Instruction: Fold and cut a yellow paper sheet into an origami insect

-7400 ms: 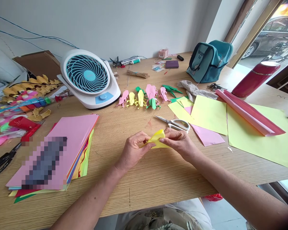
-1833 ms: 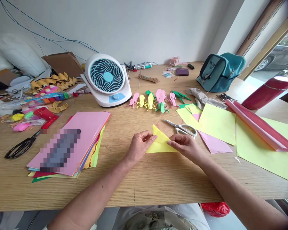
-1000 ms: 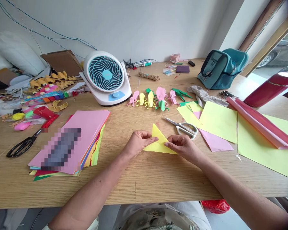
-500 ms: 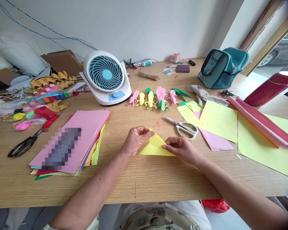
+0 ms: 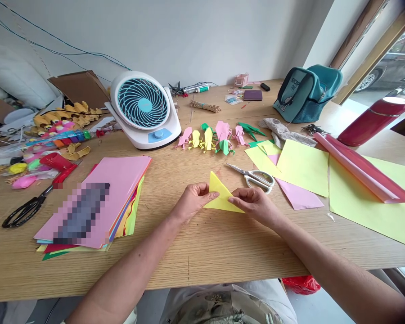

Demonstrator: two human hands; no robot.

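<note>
A folded yellow paper [image 5: 219, 191], roughly triangular with one point upward, is held between my two hands above the wooden table. My left hand [image 5: 197, 200] pinches its left side, thumb across the front. On the right, my right hand [image 5: 251, 203] grips the edge between thumb and fingers. Just behind my right hand lie scissors with white handles [image 5: 254, 176], blades toward the left. Beyond them stands a row of small folded paper figures, among them a pink one [image 5: 222, 130], a yellow one [image 5: 208, 138] and a green one [image 5: 224, 146].
To the left lies a stack of coloured paper [image 5: 128, 175], beside black-handled scissors [image 5: 27, 209]. A white fan [image 5: 143, 108] stands behind it. Yellow sheets [image 5: 303, 166], a rolled red-and-pink sheet [image 5: 364, 168], a red flask [image 5: 374, 121] and a teal bag [image 5: 307, 94] occupy the right.
My left hand has shifted lower on the yellow paper, its thumb now over the front. The paper has turned, its top point now rising clear above the fingers. The view has swung slightly right.
</note>
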